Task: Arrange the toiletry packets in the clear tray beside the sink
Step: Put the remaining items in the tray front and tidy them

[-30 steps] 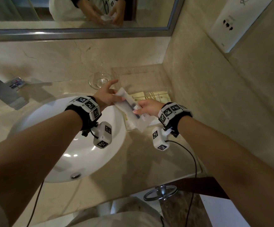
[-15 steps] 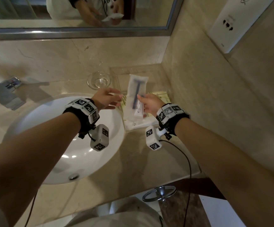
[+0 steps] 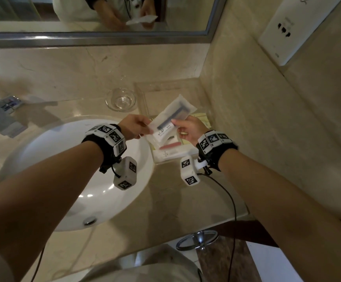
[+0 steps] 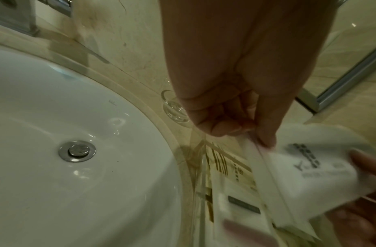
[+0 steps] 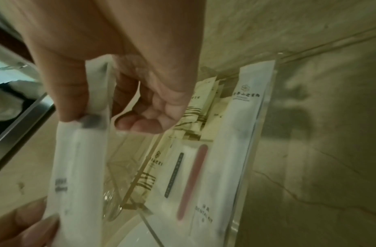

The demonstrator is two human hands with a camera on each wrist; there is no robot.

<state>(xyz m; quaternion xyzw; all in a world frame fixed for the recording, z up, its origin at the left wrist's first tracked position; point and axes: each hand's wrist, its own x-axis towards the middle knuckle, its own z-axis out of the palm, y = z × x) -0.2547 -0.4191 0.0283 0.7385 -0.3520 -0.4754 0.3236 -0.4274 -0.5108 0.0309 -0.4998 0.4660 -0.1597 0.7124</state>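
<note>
Head: left hand (image 3: 134,127) and right hand (image 3: 189,129) each pinch the razor packet (image 3: 170,121), held tilted above the tray (image 3: 145,102); tray sits on the surface (image 3: 186,200) right of the sink (image 3: 84,180), near a glass dish (image 3: 120,99).
Left wrist: left grip, thumb and curled fingers (image 4: 220,127), clamps the packet's edge (image 4: 309,175).
Right wrist: right grip grasps the packet (image 5: 81,158); in the tray below lie a dental kit (image 5: 187,183), a long white packet (image 5: 241,133) and yellow sachets (image 5: 199,117).

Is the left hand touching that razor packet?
Touching. The left wrist view shows the left hand pinching the razor packet edge between thumb and fingers; the right hand holds it too.
</note>
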